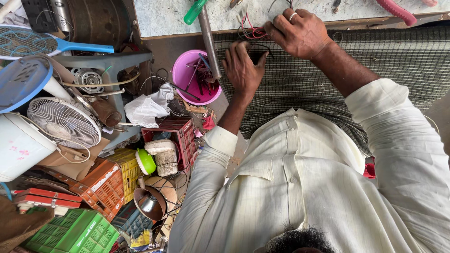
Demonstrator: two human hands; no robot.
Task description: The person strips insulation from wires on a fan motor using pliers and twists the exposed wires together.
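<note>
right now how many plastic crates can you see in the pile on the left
4: a red crate mid-pile, a yellow crate below it, an orange crate further left, and a green crate at the bottom. Clutter may hide more.

Small flat package (139,240), yellow with dark print, is lying at the bottom edge, left of centre, among the clutter. White crumpled plastic bag (146,109) is sitting left of centre. No signs or screens are showing.
</note>
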